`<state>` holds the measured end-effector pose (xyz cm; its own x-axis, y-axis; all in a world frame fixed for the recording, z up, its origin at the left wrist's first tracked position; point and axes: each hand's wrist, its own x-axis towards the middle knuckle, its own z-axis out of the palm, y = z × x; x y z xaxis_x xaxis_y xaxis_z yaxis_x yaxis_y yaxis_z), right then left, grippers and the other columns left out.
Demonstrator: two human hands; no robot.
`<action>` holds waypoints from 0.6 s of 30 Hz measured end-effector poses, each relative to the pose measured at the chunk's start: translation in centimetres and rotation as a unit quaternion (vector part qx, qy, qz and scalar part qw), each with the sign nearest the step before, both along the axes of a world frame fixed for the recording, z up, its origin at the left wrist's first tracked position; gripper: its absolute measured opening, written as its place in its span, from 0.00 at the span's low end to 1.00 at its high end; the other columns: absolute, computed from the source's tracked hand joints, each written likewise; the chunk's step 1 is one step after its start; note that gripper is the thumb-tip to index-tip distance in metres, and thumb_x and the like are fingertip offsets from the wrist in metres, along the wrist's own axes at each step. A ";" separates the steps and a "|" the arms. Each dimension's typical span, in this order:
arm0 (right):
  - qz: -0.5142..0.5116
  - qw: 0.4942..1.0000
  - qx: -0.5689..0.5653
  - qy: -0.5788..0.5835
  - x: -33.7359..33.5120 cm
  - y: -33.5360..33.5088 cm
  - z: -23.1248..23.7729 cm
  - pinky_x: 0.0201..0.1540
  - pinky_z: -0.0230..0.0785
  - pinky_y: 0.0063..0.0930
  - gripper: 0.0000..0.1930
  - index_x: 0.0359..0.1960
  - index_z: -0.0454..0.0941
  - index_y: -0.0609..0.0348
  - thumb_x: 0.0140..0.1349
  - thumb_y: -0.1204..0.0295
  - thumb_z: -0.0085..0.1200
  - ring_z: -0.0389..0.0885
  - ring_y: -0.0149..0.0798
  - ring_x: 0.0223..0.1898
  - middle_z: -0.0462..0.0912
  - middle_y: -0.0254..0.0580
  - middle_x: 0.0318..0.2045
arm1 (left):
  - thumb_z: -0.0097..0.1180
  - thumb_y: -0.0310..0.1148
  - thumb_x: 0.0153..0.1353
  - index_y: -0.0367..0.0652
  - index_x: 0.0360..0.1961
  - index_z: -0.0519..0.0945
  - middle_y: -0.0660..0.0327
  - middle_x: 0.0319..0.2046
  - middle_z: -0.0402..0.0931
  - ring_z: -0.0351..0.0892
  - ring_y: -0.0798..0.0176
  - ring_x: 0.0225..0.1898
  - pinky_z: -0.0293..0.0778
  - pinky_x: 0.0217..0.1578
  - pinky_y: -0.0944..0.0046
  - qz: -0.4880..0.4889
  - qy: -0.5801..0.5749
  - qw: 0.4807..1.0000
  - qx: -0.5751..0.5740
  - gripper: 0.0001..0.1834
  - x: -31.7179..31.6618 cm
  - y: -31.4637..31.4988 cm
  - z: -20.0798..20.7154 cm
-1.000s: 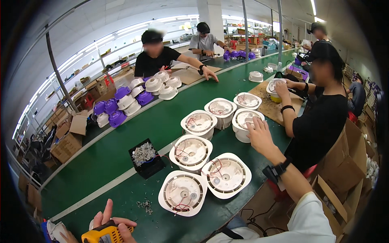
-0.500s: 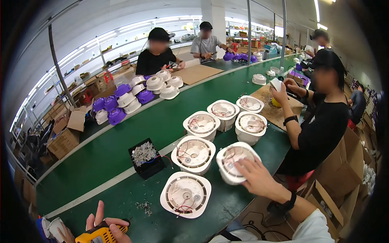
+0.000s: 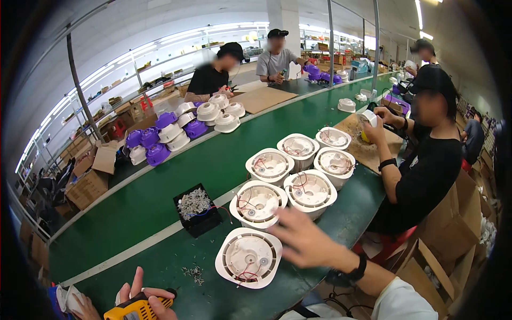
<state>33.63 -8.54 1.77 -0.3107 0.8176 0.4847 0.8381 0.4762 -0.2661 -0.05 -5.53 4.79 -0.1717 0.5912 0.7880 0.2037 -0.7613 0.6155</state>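
My left hand [image 3: 158, 304] is wrapped around a yellow and black power drill [image 3: 137, 309] at the lower edge, one finger pointing up. My right hand [image 3: 301, 240] hovers, slightly smeared, with fingers stretched out and nothing in them. It is between the nearest white housing [image 3: 234, 262] and another white housing [image 3: 248, 214] behind it. Round the far side of that hand stands a further white housing [image 3: 311, 198], now in line with the group. Each of these rounded-square housings shows an open top with thin red wires inside.
A black box of screws [image 3: 194, 205] sits left of the housings, loose screws [image 3: 193, 274] near it. Purple and white shells [image 3: 170, 133] are piled across the green belt [image 3: 128, 200]. A co-worker [image 3: 426, 144] works at right, beside cardboard boxes [image 3: 434, 218]. Another person's hand [image 3: 85, 308] shows lower left.
The housing under my right hand has moved away from me, up against the others, and is let go. My right hand has drawn back to the left. The left hand still holds the drill.
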 end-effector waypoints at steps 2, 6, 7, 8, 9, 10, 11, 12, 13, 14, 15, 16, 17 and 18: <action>0.100 0.994 -0.024 0.034 -3.7 -0.9 0.3 0.67 0.47 0.57 0.34 0.59 0.68 0.61 0.51 0.59 0.64 0.57 0.58 0.67 0.61 0.62 0.64 | 0.49 0.33 0.66 0.32 0.59 0.56 0.37 0.54 0.72 0.78 0.60 0.20 0.71 0.18 0.71 -0.007 -0.001 1.000 -0.002 0.26 0.0 0.4 -0.4; 0.046 0.996 -0.040 -0.058 -6.9 -2.0 -2.7 0.65 0.51 0.55 0.34 0.54 0.70 0.60 0.46 0.56 0.66 0.60 0.53 0.65 0.66 0.53 0.60 | 0.49 0.32 0.65 0.33 0.58 0.57 0.36 0.54 0.72 0.78 0.59 0.19 0.71 0.17 0.71 -0.019 -0.017 1.000 0.005 0.25 -0.1 0.4 -0.6; 0.039 0.993 -0.050 -0.098 -6.9 -2.2 -2.8 0.65 0.51 0.55 0.34 0.53 0.71 0.59 0.46 0.57 0.67 0.60 0.52 0.64 0.67 0.51 0.58 | 0.49 0.31 0.65 0.33 0.58 0.57 0.35 0.54 0.72 0.78 0.59 0.19 0.71 0.17 0.71 -0.018 -0.027 0.999 0.007 0.25 -0.2 0.4 -0.7; 0.032 0.988 -0.061 -0.138 -6.9 -2.5 -2.8 0.64 0.52 0.54 0.33 0.52 0.71 0.59 0.45 0.57 0.67 0.61 0.50 0.64 0.69 0.49 0.57 | 0.49 0.31 0.65 0.33 0.58 0.57 0.35 0.54 0.72 0.77 0.59 0.19 0.71 0.16 0.71 -0.014 -0.024 1.000 0.011 0.25 -0.3 0.5 -0.6; 0.023 0.991 -0.059 -0.118 -6.8 -3.2 -2.6 0.63 0.53 0.52 0.31 0.49 0.73 0.56 0.42 0.59 0.68 0.62 0.48 0.63 0.70 0.45 0.54 | 0.49 0.30 0.65 0.33 0.58 0.57 0.35 0.54 0.72 0.77 0.59 0.19 0.71 0.16 0.71 -0.011 -0.022 1.000 0.015 0.24 -0.4 0.5 -0.5; 0.018 0.991 -0.066 -0.117 -6.6 -4.0 -2.4 0.63 0.53 0.52 0.31 0.49 0.73 0.56 0.42 0.59 0.69 0.62 0.48 0.63 0.70 0.45 0.54 | 0.49 0.30 0.64 0.33 0.58 0.57 0.34 0.54 0.72 0.77 0.59 0.18 0.70 0.16 0.71 -0.006 -0.021 1.000 0.016 0.24 -0.5 0.5 -0.6; 0.011 0.991 -0.073 -0.115 -6.2 -4.9 -2.1 0.63 0.53 0.52 0.31 0.49 0.73 0.55 0.41 0.60 0.69 0.62 0.48 0.63 0.70 0.45 0.54 | 0.49 0.30 0.64 0.33 0.58 0.57 0.34 0.54 0.72 0.77 0.59 0.18 0.70 0.16 0.71 -0.004 -0.021 1.000 0.017 0.24 -0.6 0.4 -0.6; 0.005 0.990 -0.080 -0.114 -5.8 -5.7 -1.9 0.64 0.53 0.52 0.31 0.49 0.74 0.54 0.41 0.60 0.69 0.62 0.48 0.63 0.70 0.45 0.54 | 0.48 0.29 0.64 0.33 0.58 0.57 0.34 0.54 0.72 0.77 0.59 0.18 0.70 0.16 0.71 -0.002 -0.022 1.000 0.017 0.24 -0.6 0.4 -0.5; -0.007 0.991 -0.081 -0.110 -5.3 -6.6 -1.9 0.64 0.52 0.54 0.31 0.49 0.74 0.53 0.40 0.61 0.69 0.63 0.48 0.63 0.71 0.43 0.54 | 0.48 0.29 0.64 0.33 0.58 0.58 0.34 0.54 0.72 0.76 0.59 0.18 0.70 0.16 0.71 0.000 -0.022 1.000 0.018 0.24 -0.6 0.3 -0.5; -0.019 0.990 -0.086 -0.109 -4.7 -7.3 -2.0 0.64 0.52 0.54 0.31 0.49 0.74 0.52 0.40 0.61 0.69 0.63 0.48 0.63 0.71 0.43 0.54 | 0.48 0.29 0.64 0.33 0.58 0.58 0.34 0.54 0.72 0.76 0.59 0.18 0.70 0.16 0.71 0.004 -0.021 1.000 0.016 0.24 -0.7 0.1 -0.4; -0.030 0.990 -0.091 -0.107 -4.1 -8.0 -2.2 0.64 0.52 0.55 0.31 0.49 0.74 0.52 0.40 0.62 0.69 0.63 0.48 0.63 0.71 0.43 0.54 | 0.48 0.29 0.64 0.33 0.58 0.58 0.33 0.54 0.71 0.76 0.59 0.17 0.70 0.16 0.71 0.008 -0.019 1.000 0.014 0.24 -0.7 0.0 -0.3; -0.041 0.989 -0.097 -0.107 -3.5 -8.6 -2.1 0.65 0.52 0.55 0.31 0.49 0.74 0.52 0.40 0.62 0.69 0.63 0.49 0.63 0.72 0.42 0.54 | 0.48 0.29 0.64 0.33 0.58 0.58 0.33 0.53 0.71 0.76 0.59 0.17 0.70 0.16 0.71 0.012 -0.019 1.000 0.012 0.24 -0.7 -0.1 -0.3; -0.066 0.986 -0.111 -0.105 -3.1 -9.3 -1.8 0.65 0.51 0.58 0.30 0.49 0.75 0.52 0.40 0.63 0.68 0.64 0.49 0.63 0.72 0.43 0.53 | 0.48 0.29 0.64 0.33 0.58 0.58 0.32 0.53 0.71 0.76 0.59 0.17 0.71 0.16 0.70 0.009 -0.020 1.000 0.019 0.24 -0.7 -0.2 -0.3; -0.080 0.986 -0.106 -0.099 -2.5 -9.7 -1.9 0.65 0.50 0.58 0.29 0.49 0.75 0.52 0.40 0.63 0.68 0.64 0.49 0.63 0.72 0.43 0.53 | 0.48 0.30 0.64 0.33 0.58 0.57 0.31 0.53 0.70 0.76 0.59 0.17 0.71 0.16 0.70 0.006 -0.021 0.999 0.026 0.24 -0.8 -0.2 -0.4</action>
